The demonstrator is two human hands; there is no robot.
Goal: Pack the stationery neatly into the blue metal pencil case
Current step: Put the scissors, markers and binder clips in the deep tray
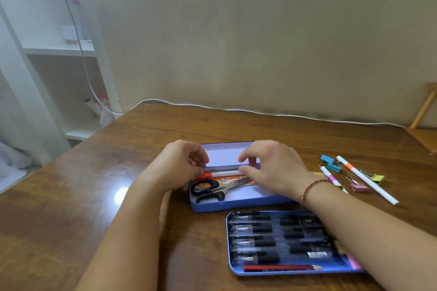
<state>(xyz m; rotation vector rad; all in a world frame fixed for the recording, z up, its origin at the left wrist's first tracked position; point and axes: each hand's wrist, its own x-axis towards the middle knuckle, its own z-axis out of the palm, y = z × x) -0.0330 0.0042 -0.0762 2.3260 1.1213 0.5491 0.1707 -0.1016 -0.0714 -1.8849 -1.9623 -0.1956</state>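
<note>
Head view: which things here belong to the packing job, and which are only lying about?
Job: blue pencil case, scissors and white pen inside it, blue tray of black pens, red pencil, loose pens, binder clips, left hand, right hand.

Lying about: white cable, shelf.

Soft, even indoor light, white glare patch on the tabletop [121,192] left of the hands, faint shadows, right hand [272,168] motion-blurred, wide-angle bending toward the edges, hazy shelf.

Glossy wood table [94,196]; smooth metal pencil case [236,205].
</note>
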